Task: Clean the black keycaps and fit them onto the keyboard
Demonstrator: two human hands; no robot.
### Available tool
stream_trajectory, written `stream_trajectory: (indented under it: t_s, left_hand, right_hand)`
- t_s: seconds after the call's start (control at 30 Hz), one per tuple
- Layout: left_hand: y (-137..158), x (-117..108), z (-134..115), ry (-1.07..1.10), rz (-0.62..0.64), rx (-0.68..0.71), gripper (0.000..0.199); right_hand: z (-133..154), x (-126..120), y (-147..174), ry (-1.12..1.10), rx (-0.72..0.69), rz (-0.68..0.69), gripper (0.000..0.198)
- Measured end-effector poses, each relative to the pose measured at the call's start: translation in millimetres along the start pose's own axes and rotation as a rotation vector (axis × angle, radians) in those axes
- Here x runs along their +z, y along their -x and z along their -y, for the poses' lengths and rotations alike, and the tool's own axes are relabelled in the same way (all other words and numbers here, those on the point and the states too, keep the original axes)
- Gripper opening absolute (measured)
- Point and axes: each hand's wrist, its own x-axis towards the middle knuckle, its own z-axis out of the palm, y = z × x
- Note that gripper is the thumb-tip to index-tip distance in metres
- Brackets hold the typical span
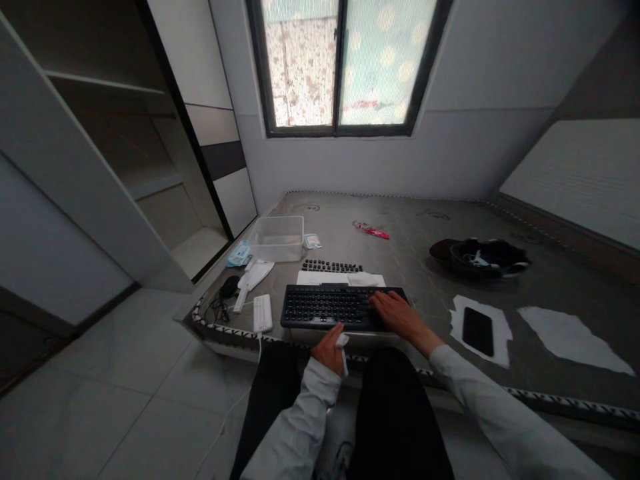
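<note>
Keyboard (320,307) lies under the right hand (396,315) at its right end, fingers' closure unclear; left hand (327,350), fingers closed on tissue (343,341), at near edge.

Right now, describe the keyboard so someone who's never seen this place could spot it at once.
Below the window, find the grey mattress. At its near side lies a long black computer keyboard, the person's right hand on its right end. Unlike the loose black keycaps behind it, its keys sit in one frame; the power strip at its left is white.
</note>
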Motion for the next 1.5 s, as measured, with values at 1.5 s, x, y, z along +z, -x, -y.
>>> stream_trajectory:
  t_s: [1.5]
  left_hand:
    - [1,1,6,0.005,0.018,0.027,0.058]
  right_hand:
    - [25,16,37,-0.242,0.592,-0.298,0.032]
